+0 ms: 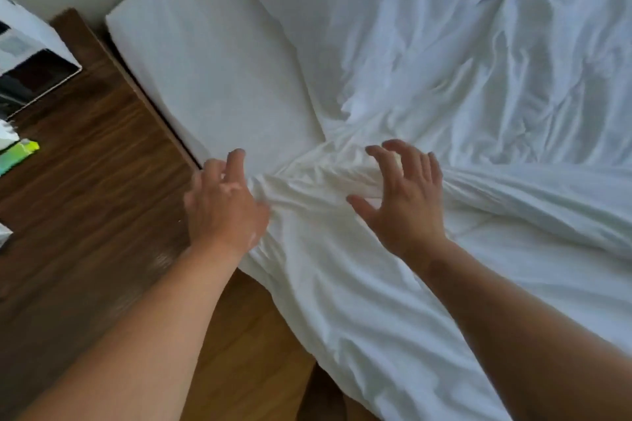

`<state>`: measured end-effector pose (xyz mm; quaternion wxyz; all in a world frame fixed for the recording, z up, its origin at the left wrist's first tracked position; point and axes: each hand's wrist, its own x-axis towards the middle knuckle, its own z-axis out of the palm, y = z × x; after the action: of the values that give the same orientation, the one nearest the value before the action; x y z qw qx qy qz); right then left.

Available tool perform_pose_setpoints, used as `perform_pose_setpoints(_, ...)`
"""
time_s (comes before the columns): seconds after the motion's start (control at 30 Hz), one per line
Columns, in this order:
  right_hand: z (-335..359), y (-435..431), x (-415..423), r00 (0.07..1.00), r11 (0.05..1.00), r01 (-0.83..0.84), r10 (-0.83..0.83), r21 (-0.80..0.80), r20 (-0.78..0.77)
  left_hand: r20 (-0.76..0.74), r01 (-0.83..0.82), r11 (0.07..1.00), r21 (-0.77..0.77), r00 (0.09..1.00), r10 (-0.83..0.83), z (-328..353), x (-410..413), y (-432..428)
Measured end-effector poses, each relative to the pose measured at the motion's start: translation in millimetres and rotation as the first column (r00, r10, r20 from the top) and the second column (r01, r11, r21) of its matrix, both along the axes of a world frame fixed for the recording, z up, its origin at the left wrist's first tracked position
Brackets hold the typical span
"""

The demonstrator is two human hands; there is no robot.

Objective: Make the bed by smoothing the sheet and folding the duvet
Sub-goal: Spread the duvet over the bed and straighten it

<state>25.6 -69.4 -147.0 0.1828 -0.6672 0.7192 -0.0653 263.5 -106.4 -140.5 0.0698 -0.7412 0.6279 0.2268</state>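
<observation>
A white duvet [496, 85] lies crumpled across the bed, and its bunched edge [318, 178] hangs over the near side toward the floor. The bare white sheet [219, 79] covers the mattress corner at the left. My left hand [224, 205] rests at the bunched edge by the mattress side, fingers loosely curled against the cloth; a grip cannot be made out. My right hand [407, 195] hovers over the gathered folds with its fingers spread apart and nothing held.
A dark wooden floor [85, 198] runs along the left of the bed. A wooden bed frame edge [150, 102] borders the mattress. A dark and white object [30, 75] and something green [24, 150] lie at the far left.
</observation>
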Motion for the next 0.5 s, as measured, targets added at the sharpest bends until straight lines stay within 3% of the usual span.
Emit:
perform_pose_setpoints(0.07,13.9,60.5,-27.2,0.994,0.993,0.094,-0.09,-0.076,0.06,-0.072,0.254,0.966,-0.049,0.964,-0.257,5.3,-33.5,-7.1)
perform_pose_setpoints(0.13,13.5,134.6,-58.1,0.969,0.97,0.242,-0.243,0.036,0.051,-0.144,0.48,0.875,-0.068,0.863,-0.485,5.6,-82.6,-5.5)
perform_pose_setpoints(0.27,0.3,272.4,-102.0,0.83,0.75,0.546,-0.546,0.374,-0.115,-0.195,0.789,0.508,-0.345,0.469,-0.861,-1.5,-185.9,35.1)
perform_pose_setpoints(0.33,-5.3,321.8,-116.8,0.693,0.584,0.697,-0.697,0.417,-0.182,-0.314,0.882,0.329,-0.339,0.223,-0.923,-10.9,-227.8,72.4)
perform_pose_setpoints(0.4,-9.5,363.4,-130.5,0.469,0.35,0.828,-0.861,0.438,-0.199,-0.334,0.962,0.157,-0.222,0.077,-0.94,-28.8,-254.4,114.3)
perform_pose_setpoints(0.43,-12.9,383.7,-138.6,0.357,0.244,0.86,-0.915,0.448,-0.187,-0.315,0.984,0.111,-0.141,0.062,-0.947,-39.9,-261.3,129.4)
perform_pose_setpoints(0.5,-20.3,427.8,-152.3,0.219,0.11,0.892,-0.954,0.438,-0.206,-0.271,0.993,0.117,-0.006,0.111,-0.956,-63.0,-266.0,142.2)
